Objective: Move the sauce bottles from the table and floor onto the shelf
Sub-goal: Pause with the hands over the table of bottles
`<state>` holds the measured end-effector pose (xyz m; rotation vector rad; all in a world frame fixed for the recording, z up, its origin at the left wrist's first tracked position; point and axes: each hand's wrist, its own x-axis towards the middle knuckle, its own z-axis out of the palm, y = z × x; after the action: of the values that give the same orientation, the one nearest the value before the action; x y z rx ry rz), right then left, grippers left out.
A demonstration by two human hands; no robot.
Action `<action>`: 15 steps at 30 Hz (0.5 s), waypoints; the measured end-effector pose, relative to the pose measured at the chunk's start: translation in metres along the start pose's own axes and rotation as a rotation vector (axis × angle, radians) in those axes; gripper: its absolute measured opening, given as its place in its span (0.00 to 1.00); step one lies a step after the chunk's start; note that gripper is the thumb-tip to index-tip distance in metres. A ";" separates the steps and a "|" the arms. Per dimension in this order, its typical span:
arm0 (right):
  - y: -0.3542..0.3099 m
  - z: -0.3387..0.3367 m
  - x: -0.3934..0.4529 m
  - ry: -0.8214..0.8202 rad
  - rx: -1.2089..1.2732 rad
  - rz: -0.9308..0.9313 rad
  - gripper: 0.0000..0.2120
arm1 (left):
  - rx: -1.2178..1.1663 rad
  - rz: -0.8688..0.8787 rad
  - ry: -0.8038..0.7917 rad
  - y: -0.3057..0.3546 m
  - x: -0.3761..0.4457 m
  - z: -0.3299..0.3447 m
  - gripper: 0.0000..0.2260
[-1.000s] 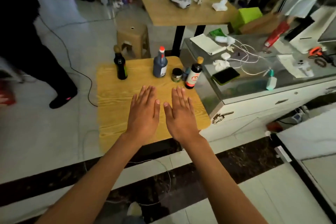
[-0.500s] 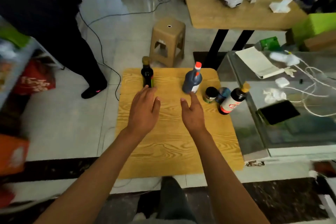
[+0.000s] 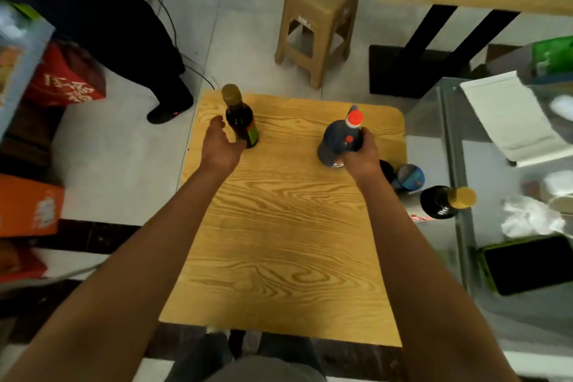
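Sauce bottles stand upright on a light wooden table (image 3: 279, 242). At the far left, a dark glass bottle with a gold cap and green label (image 3: 240, 121) has the left hand (image 3: 220, 146) curled around its lower body, fingers wrapped behind it. At the far right, a blue-grey bottle with a red cap (image 3: 339, 139) is gripped by the right hand (image 3: 359, 155), fingers closed round its side. Near the right edge sit a small round blue-lidded jar (image 3: 410, 177) and a dark bottle with a yellow cap and red-and-white label (image 3: 441, 203). A tan plastic stool (image 3: 319, 18) stands on the floor beyond.
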<state>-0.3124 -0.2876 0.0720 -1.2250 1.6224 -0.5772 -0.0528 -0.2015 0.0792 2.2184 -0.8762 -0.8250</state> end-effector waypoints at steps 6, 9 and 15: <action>0.017 0.002 0.026 -0.068 0.071 -0.026 0.44 | -0.116 0.009 -0.012 -0.007 0.028 0.019 0.36; 0.023 0.006 0.027 -0.006 0.009 -0.070 0.41 | -0.273 -0.054 0.040 -0.009 0.043 0.033 0.33; 0.029 0.057 0.001 0.288 -0.094 -0.019 0.49 | -0.594 -0.222 0.201 0.004 0.057 0.059 0.31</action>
<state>-0.2740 -0.2673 0.0247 -1.2712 1.8976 -0.7227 -0.0636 -0.2644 0.0269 1.8370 -0.2395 -0.8147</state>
